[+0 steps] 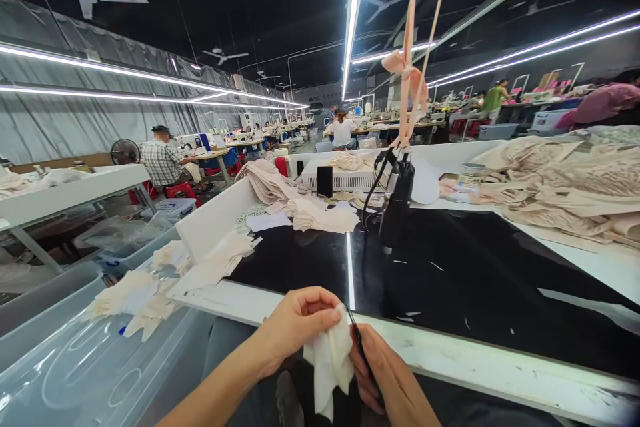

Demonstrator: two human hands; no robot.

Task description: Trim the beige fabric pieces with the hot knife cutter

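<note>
My left hand [299, 321] is closed, pinching a cream fabric piece [327, 360] between thumb and fingers. The cloth hangs down in folds in front of the table's near edge. My right hand [383, 367] is wrapped round a pair of black scissors [361, 345], its tips up at the cloth's right edge beside my left fingertips. Most of the handles are hidden in my palm. Beyond both hands lies the glossy black tabletop [310, 273] with its white border [450, 347].
Cream fabric stacks [323, 215] lie at the back, with more cut pieces [135, 293] on a clear plastic bin [75, 373] at left. A black tool [397, 203] hangs from peach straps. Fabric heaps [575, 180] cover the right side. Seated workers are farther back.
</note>
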